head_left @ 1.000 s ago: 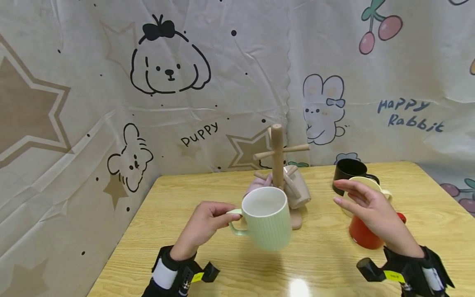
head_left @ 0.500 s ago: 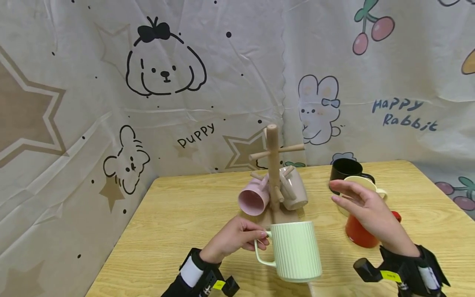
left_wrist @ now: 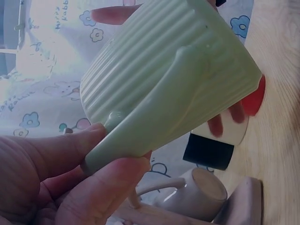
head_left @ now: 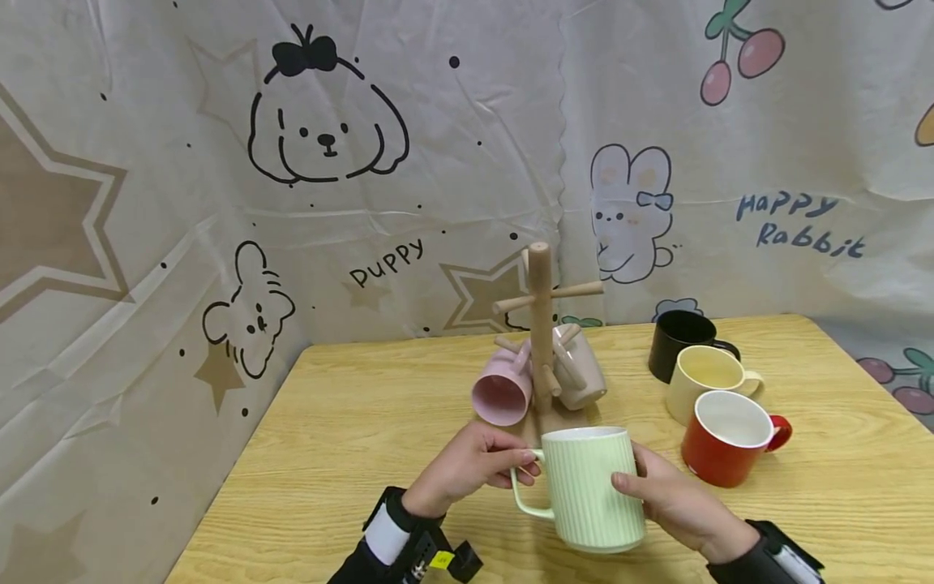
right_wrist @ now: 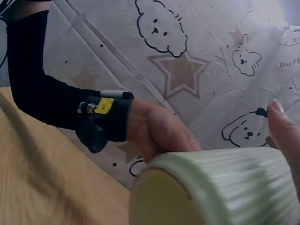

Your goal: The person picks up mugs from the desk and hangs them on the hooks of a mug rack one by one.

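Note:
A pale green ribbed mug (head_left: 594,491) is held upright over the front of the table, between both hands. My left hand (head_left: 474,470) pinches the top of its handle (left_wrist: 145,110) between thumb and fingers. From the other side my right hand (head_left: 679,499) grips the mug's body, thumb on the near face and fingers behind it. In the right wrist view the mug's bottom (right_wrist: 164,199) faces the camera. Just behind the mug stands a wooden mug tree (head_left: 541,324), its base partly hidden. A pink mug (head_left: 502,389) and a beige mug (head_left: 581,369) hang on its lower pegs.
Right of the rack, a black mug (head_left: 674,349), a yellow mug (head_left: 689,393) and a red mug (head_left: 718,450) stand in a row on the wooden table (head_left: 350,422). A printed cloth (head_left: 438,146) hangs behind the table. The upper pegs (head_left: 580,289) carry no mugs.
The green mug came nearer and to the right in my left hand, its rim tipping away from view. My right hand left the spot over the red mug and took hold of the green mug's body.

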Available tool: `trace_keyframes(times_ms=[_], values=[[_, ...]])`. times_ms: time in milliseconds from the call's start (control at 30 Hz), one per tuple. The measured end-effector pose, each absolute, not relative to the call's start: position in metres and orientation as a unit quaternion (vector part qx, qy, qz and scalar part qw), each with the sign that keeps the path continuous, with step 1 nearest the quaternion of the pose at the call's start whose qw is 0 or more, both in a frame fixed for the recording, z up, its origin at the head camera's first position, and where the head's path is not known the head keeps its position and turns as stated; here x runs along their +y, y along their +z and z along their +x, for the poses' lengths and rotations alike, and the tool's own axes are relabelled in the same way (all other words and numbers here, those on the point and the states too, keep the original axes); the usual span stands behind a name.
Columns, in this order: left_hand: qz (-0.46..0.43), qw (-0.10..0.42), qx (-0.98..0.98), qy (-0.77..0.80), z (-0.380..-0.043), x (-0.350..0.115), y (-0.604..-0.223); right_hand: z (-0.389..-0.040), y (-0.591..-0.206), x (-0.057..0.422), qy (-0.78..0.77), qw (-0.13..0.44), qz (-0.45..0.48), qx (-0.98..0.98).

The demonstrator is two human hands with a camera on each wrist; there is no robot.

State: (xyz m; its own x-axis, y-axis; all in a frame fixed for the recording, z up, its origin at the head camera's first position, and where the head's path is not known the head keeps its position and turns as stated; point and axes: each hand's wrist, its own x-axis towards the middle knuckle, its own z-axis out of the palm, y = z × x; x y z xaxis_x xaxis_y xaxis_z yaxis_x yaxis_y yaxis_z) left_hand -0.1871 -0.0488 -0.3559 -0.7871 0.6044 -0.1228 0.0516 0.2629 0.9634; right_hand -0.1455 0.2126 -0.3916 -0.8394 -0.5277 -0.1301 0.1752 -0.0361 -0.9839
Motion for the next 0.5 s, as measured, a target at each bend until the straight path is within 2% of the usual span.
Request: trace_keyframes(times_ms=[233, 500], values=[[0.217, 0.235, 0.755, 0.573, -0.188, -0.046, -0.362, -0.14, -0.392, 0.189, -0.709, 0.184, -0.072, 0.677], [0.248, 0.194, 0.779, 0.542, -0.189, -0.044, -0.358, -0.136, -0.392, 0.177, -0.718, 0.118, -0.022, 0.686]])
